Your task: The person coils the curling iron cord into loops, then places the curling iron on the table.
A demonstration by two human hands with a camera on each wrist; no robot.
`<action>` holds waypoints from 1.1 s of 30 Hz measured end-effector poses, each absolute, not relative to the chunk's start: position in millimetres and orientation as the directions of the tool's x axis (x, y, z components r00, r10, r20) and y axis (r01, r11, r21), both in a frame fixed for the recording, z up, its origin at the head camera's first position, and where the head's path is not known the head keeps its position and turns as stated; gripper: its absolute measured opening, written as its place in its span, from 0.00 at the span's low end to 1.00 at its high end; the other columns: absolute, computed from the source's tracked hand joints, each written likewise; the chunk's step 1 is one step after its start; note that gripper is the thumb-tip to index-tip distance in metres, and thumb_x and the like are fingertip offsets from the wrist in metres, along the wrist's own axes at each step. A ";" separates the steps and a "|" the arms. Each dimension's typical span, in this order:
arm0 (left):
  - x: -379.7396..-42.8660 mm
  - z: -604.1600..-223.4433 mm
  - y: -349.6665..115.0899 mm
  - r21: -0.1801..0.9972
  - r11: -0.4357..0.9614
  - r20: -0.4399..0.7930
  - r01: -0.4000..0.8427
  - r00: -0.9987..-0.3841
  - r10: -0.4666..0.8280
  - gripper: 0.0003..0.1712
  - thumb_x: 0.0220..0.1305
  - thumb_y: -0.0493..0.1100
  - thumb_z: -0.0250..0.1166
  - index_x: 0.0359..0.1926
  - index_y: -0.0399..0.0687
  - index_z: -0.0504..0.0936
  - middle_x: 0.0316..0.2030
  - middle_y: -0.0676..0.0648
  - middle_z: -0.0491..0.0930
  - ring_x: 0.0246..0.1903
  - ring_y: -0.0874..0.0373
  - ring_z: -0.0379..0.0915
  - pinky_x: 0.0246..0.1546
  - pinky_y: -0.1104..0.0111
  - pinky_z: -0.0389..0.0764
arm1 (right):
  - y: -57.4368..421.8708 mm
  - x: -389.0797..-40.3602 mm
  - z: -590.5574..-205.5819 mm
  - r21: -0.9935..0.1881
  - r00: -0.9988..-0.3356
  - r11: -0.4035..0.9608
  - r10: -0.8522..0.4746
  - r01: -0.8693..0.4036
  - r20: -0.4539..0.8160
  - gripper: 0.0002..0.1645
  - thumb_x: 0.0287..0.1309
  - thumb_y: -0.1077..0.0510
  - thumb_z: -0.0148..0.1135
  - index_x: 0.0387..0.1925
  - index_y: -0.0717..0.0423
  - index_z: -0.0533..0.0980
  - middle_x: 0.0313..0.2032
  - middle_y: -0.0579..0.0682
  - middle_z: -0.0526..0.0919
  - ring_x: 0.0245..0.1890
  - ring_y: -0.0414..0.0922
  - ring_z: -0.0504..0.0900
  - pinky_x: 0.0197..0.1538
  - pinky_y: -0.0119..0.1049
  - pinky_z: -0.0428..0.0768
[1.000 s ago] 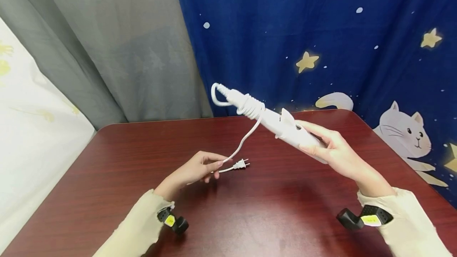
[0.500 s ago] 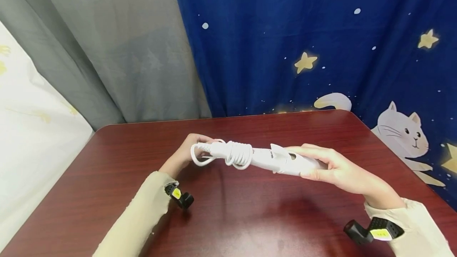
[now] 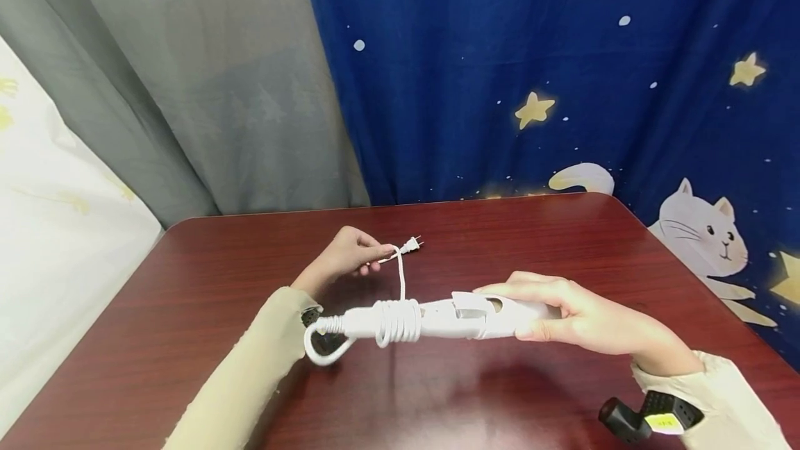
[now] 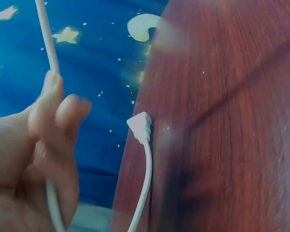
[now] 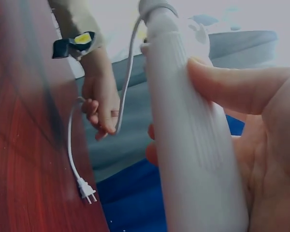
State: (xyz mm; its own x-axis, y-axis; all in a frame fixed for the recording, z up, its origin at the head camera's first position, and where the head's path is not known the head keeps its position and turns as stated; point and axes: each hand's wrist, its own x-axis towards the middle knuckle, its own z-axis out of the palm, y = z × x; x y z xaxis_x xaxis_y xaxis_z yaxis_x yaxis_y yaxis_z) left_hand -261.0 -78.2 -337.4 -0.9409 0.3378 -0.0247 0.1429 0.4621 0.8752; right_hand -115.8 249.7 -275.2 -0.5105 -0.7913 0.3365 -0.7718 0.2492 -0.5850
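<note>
My right hand (image 3: pixel 571 318) grips the thick end of a white stick-shaped corded appliance (image 3: pixel 440 319), which looks like a hair styling iron. It lies nearly level above the table, with a flap-like lever (image 3: pixel 470 304) on its upper side. Several turns of white cord (image 3: pixel 398 322) wrap its thinner left part. Beyond it, my left hand (image 3: pixel 350 253) pinches the cord's free length, which runs taut from the wraps to the fingertips. Past the fingers the two-prong plug (image 3: pixel 410 246) hangs loose, also seen in the left wrist view. The right wrist view shows the appliance's ribbed casing (image 5: pixel 188 116) under the thumb.
A dark red wooden table (image 3: pixel 250 242) spreads beneath both hands. Behind its far edge hang a grey curtain (image 3: pixel 237 89) and a blue curtain (image 3: pixel 437 75) with stars and a cat. White cloth (image 3: pixel 56 228) hangs at the left. Each wrist carries a small black camera (image 3: pixel 650 419).
The appliance's corded end has swung down and toward me, from steeply tilted to nearly level. My left hand has moved farther from me with the cord, and the plug shows again beyond its fingers.
</note>
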 end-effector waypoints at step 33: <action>-204.8 -216.4 -87.5 0.757 0.454 0.344 0.470 -0.878 0.333 0.12 0.48 0.53 0.71 0.29 0.53 0.87 0.14 0.51 0.78 0.09 0.57 0.61 0.11 0.67 0.64 | 225.2 -147.3 -297.5 -0.311 -0.730 0.688 -0.683 -0.655 0.027 0.30 0.47 0.54 0.67 0.55 0.37 0.73 0.29 0.35 0.69 0.25 0.35 0.66 0.26 0.31 0.66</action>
State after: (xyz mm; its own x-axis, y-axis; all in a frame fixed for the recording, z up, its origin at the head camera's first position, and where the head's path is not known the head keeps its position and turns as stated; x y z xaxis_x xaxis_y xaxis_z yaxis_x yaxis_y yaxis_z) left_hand -204.8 -87.5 -216.4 -0.8776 0.3333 0.3444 0.4696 0.4537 0.7574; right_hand -147.3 225.2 -297.5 -0.7302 -0.6827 0.0272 -0.6552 0.6883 -0.3114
